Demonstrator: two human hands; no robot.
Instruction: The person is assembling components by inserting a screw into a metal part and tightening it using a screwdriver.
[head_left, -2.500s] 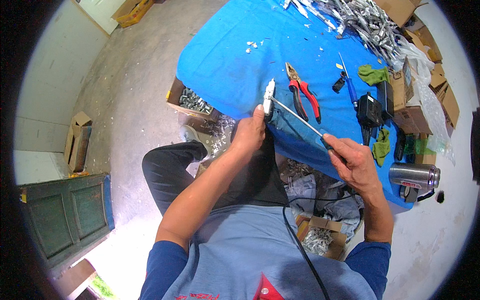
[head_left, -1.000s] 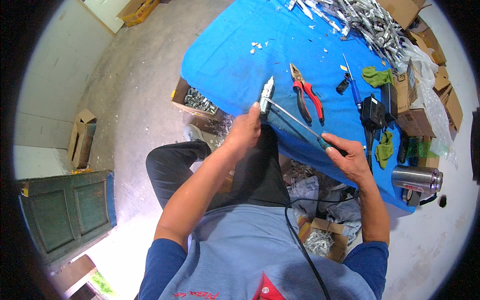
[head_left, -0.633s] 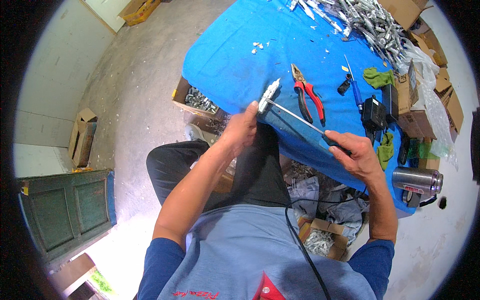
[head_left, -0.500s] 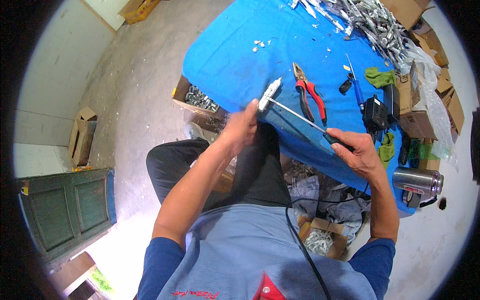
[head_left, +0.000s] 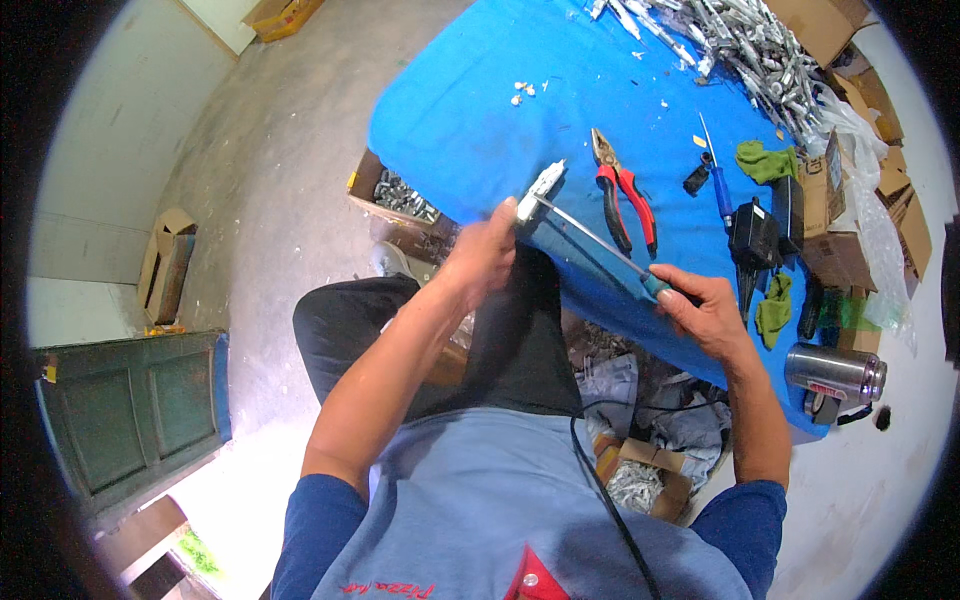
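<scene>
My left hand [head_left: 487,250] is closed on the near end of a small white and silver part [head_left: 541,190], whose tapered tip points away over the table's near edge. In my right hand [head_left: 700,308] is a screwdriver [head_left: 598,239] with a dark green handle. Its shaft slants to the left, and the tip touches the side of the white part. Just beyond the shaft, pliers [head_left: 622,195] with red and black handles lie with their handles spread. What my left fingers cover of the part is hidden.
A blue cloth [head_left: 470,110] covers the table. A heap of silvery parts [head_left: 750,60] fills its far right. A blue screwdriver [head_left: 719,185], black adapter [head_left: 753,235], green rags [head_left: 766,160] and steel flask [head_left: 835,371] lie right. A box of metal pieces [head_left: 403,196] stands left.
My right hand has shifted slightly left and down with the screwdriver. The tip stays at the white part, and my left hand keeps nearly the same place.
</scene>
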